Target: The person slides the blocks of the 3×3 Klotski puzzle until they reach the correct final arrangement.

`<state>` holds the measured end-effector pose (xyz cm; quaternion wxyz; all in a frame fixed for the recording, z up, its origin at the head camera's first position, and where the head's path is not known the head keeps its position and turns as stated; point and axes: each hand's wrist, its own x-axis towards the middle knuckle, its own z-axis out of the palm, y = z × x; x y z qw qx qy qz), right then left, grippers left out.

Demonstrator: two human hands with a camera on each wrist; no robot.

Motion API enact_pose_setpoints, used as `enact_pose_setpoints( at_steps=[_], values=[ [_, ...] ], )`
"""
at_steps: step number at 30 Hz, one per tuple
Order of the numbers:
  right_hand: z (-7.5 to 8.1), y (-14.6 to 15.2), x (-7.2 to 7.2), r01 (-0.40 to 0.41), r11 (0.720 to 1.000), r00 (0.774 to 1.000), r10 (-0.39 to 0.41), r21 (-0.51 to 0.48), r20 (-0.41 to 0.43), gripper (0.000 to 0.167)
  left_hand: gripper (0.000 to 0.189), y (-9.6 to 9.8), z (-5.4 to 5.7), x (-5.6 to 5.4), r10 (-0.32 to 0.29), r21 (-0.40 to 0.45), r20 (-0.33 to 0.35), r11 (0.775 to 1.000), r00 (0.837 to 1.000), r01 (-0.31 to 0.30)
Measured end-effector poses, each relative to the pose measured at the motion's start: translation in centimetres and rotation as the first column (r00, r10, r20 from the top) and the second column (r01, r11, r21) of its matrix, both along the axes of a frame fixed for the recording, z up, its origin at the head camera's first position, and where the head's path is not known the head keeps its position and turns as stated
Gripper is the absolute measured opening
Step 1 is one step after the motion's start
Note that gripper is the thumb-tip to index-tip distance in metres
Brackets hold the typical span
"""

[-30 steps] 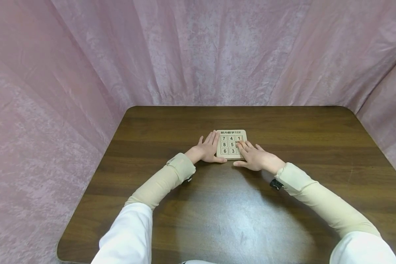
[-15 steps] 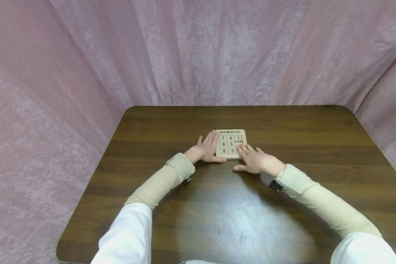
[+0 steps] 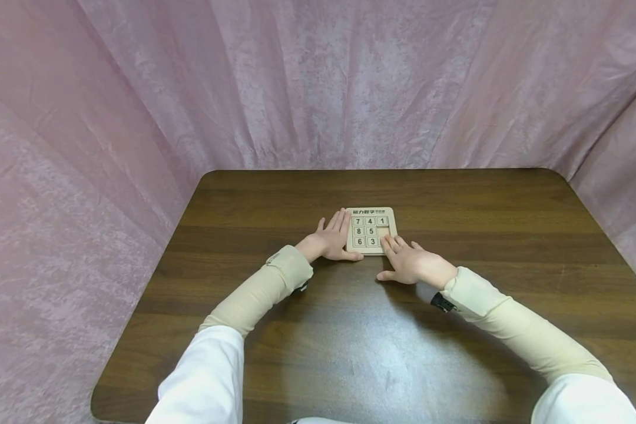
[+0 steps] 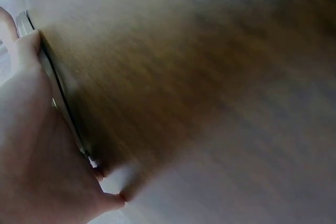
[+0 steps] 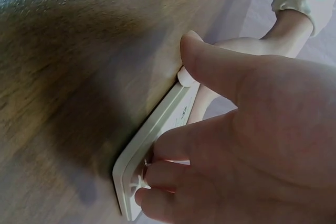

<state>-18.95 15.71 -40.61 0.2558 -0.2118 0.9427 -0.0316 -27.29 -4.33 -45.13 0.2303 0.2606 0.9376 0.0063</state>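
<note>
A pale number slide puzzle (image 3: pixel 371 247) lies flat on the table. In the head view its rows read 7, 4, 1, then 8, 5 and a bare recess (image 3: pixel 383 232), then 6 and 3. The lower right corner cell is covered by fingers. My left hand (image 3: pixel 331 240) lies along the puzzle's left edge with straight fingers, its thumb at the near edge. From the right, my right hand (image 3: pixel 412 261) reaches over the board, fingertips on the lower right cell and thumb held apart. The right wrist view shows these fingers (image 5: pixel 170 177) over the frame's corner.
The dark wood table (image 3: pixel 482 212) has rounded corners and extends on all sides of the puzzle. Behind and to the left hangs a pink curtain (image 3: pixel 323 88). Beige wrist bands carry small black devices, one (image 3: pixel 443 302) under the right wrist.
My right fingers have drawn slightly toward me, from the middle right cell to the lower right one, uncovering the recess below tile 1. My left hand stays at the edge.
</note>
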Motion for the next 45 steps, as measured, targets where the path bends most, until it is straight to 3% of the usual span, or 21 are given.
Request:
enact_pose_setpoints(
  at_steps=[17,45],
  values=[
    [-0.2,0.4,-0.9,-0.006,1.000,1.000,0.006,-0.011,-0.022,0.086,0.119,0.2,0.5,-0.1,-0.003,-0.003,0.024,1.000,1.000,0.003],
    [-1.1,0.4,-2.0,-0.005,1.000,0.998,0.003,-0.029,-0.061,0.085,0.118,-0.2,-0.1,-0.2,-0.014,0.010,0.010,1.000,1.000,0.014]
  ],
)
